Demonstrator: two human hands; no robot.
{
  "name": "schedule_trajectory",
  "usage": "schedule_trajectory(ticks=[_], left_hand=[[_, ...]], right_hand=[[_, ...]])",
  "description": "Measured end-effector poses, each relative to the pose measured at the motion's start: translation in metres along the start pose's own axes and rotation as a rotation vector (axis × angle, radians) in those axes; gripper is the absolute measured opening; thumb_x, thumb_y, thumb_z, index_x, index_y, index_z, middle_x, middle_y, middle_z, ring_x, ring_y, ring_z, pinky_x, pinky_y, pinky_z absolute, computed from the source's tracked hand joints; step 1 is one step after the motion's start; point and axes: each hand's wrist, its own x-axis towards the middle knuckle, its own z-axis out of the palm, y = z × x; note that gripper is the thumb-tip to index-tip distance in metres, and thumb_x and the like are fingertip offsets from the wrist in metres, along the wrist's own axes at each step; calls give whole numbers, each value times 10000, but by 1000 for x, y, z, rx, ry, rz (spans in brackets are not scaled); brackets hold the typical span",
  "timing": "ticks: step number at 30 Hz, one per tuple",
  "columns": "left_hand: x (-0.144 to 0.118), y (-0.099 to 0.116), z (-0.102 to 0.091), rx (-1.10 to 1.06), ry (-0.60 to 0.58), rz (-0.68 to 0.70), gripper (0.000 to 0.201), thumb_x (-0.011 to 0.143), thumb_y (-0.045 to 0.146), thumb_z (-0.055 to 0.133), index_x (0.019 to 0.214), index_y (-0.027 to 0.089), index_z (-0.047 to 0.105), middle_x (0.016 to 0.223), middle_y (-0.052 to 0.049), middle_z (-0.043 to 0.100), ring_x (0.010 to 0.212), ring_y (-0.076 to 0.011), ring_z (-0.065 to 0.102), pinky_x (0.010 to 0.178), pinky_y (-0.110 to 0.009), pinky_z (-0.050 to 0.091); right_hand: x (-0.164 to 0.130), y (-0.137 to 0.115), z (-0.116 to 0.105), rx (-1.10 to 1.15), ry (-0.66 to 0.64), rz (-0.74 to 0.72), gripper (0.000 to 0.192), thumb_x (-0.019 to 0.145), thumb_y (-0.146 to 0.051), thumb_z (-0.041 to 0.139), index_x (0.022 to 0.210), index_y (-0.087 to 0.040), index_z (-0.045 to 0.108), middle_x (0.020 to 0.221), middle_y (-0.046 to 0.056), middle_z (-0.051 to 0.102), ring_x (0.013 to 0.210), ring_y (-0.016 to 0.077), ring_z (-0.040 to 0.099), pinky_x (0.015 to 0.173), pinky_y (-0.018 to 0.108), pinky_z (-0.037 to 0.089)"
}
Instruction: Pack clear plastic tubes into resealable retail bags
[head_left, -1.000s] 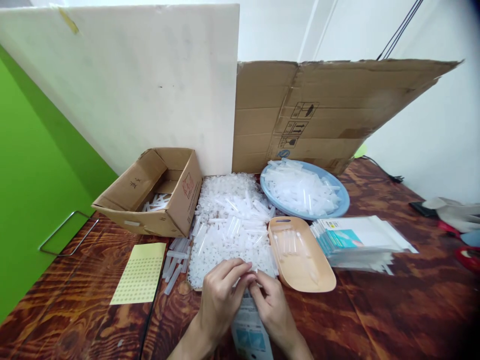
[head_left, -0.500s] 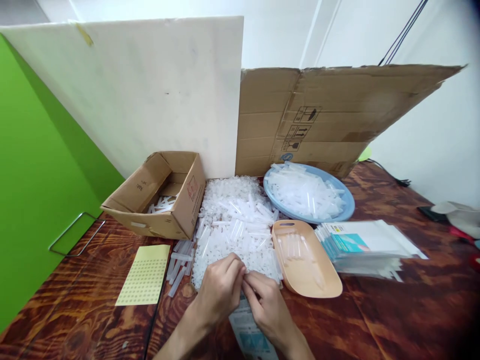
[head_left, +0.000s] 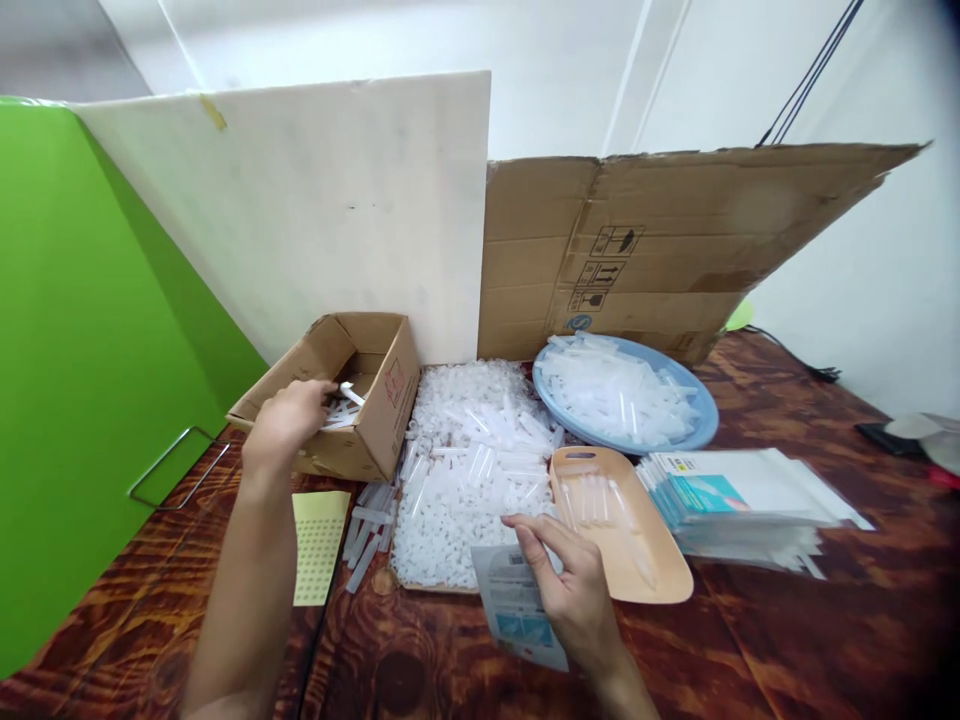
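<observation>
Your left hand (head_left: 286,415) apparently picking from brown cardboard box (head_left: 396,405), finger closure unclear; your right hand (head_left: 576,582) pinches flat translucent printed packet (head_left: 514,602). Next seemingly calls for clean lift.

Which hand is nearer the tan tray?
Right. The right hand is by the tray's near left side; the left hand is farther off, at the cardboard box.
</observation>
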Motion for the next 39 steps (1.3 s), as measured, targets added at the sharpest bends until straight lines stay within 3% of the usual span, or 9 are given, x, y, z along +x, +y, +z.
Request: schedule_trajectory(ticks=[5,6,9,12,16,21,25,29,39], left_hand=[[-66,26,-2,74,288,175,284,979,242,502,1186,164,680,1176,-137,710,1096,-323,658,982,-498,486],[-89,35,1,-40,214,262,284,986,294,522,1199,182,672,1174,-116,715,1076,-289,670,994,-454,499],[-160,60,24,-338,-450,490,399,968,356,591,1358,273,589,1318,-64,675,1194,-249,641,1049,-379,504],[-206,72,61,-581,-781,438,799,903,385,684,1576,257,272,1584,-88,405,1429,-277,421,1191,-411,354],[-223,60,109,-979,-647,-7,522,989,479,499,1403,163,539,1367,-140,627,1233,-291,605,1064,-403,475],[-227,37,131,-1173,-578,-262,474,963,550,532,1129,139,701,1048,-98,762,945,-256,696,808,-310,549],[-226,29,128,-1100,-609,-163,390,972,471,563,1138,157,724,1101,-97,757,979,-245,690,846,-305,536],[-213,33,125,-991,-419,21,275,941,325,651,1189,223,710,1206,-85,723,1136,-246,646,995,-340,483],[-196,22,122,-944,-253,418,266,918,105,666,1103,266,768,1036,-59,777,976,-218,693,879,-350,532]], right_hand=[[4,4,-3,-64,303,173,279,993,-367,548,1026,-199,769,1053,96,767,990,287,706,833,351,535],[5,4,-4,-82,390,217,295,995,-382,544,1041,-191,764,1076,103,763,1018,294,698,852,357,531],[8,-4,0,-139,511,257,328,1001,-402,531,1077,-175,756,1103,121,754,1056,303,682,909,385,516],[6,-22,12,-112,300,124,337,998,-416,532,1140,-194,742,1117,118,734,1043,284,679,911,383,533],[-5,-36,29,33,-69,1,345,1015,-414,490,1202,-236,719,1213,112,680,1120,267,647,952,375,542],[-8,-10,30,51,149,249,248,941,-393,633,1077,-196,695,1016,102,694,800,217,682,638,297,584],[-3,10,23,219,70,369,307,897,-423,694,1091,-186,690,887,63,701,619,169,644,489,248,524],[1,13,20,219,111,283,177,914,-365,688,898,-190,708,752,26,679,615,156,632,518,234,520],[-3,30,21,154,98,7,97,912,-193,682,918,-241,767,1033,74,723,888,216,702,675,290,602]])
